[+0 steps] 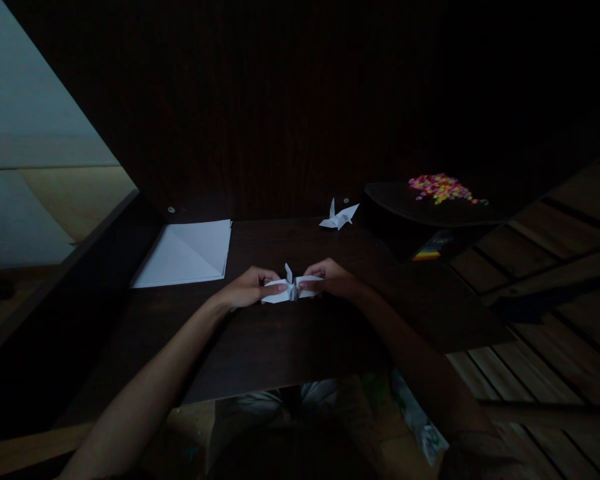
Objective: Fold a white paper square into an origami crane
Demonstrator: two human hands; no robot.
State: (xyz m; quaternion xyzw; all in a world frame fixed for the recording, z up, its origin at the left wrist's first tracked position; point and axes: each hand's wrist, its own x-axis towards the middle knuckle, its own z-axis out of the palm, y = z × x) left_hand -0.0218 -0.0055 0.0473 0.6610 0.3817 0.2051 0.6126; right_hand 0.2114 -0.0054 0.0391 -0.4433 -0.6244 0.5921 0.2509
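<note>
Between my two hands is a white folded paper crane (291,289), its wings spread to the sides and a narrow point standing up at the middle. My left hand (254,287) pinches the left wing, thumb on top. The right wing is gripped by my right hand (329,279) in the same way, the thumb lying across the paper. Behind them on the dark desk (275,340) rests another white paper crane (339,217), wings out. A stack of white square paper (190,253) lies to the left, with a diagonal crease on its top sheet.
A raised dark shelf (390,198) at the right bears a heap of small pink, red and yellow pieces (443,187). A dark upright panel (260,107) closes off the back, and a low side board (95,267) runs along the left. Wooden slats (555,360) show at right.
</note>
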